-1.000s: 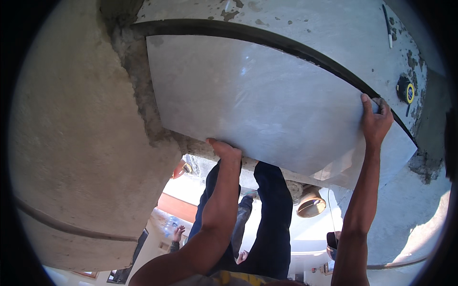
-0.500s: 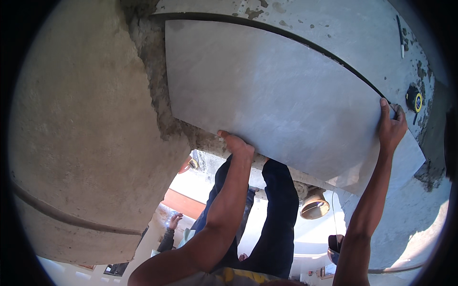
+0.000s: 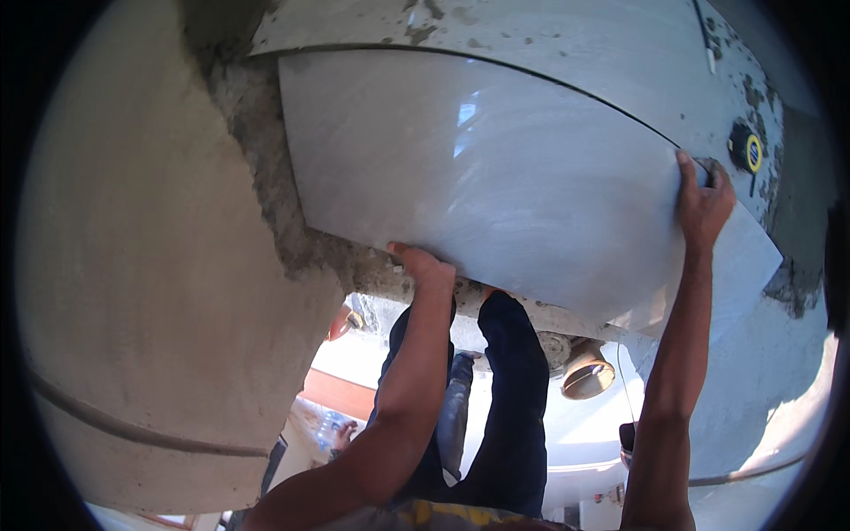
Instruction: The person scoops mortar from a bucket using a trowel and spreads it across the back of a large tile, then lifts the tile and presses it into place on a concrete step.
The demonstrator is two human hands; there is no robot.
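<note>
Two hands hold one big pale grey tile (image 3: 496,177), the largest thing in view, which lies flat on a rough mortar bed (image 3: 266,195) with its near edge toward the person and its far edge set against a neighbouring laid tile (image 3: 549,35) speckled with mortar. To the left spreads a wide beige tiled surface (image 3: 133,265) crossed by a dark joint. The person's dark trouser legs (image 3: 505,398) show below the tile. The left hand (image 3: 425,264) grips the tile's near edge, fingers curled round it. The right hand (image 3: 704,199) clasps the tile's right corner, fingers bent over the rim. Beyond it lies a small black and yellow tape measure (image 3: 746,150) on the laid tile.
</note>
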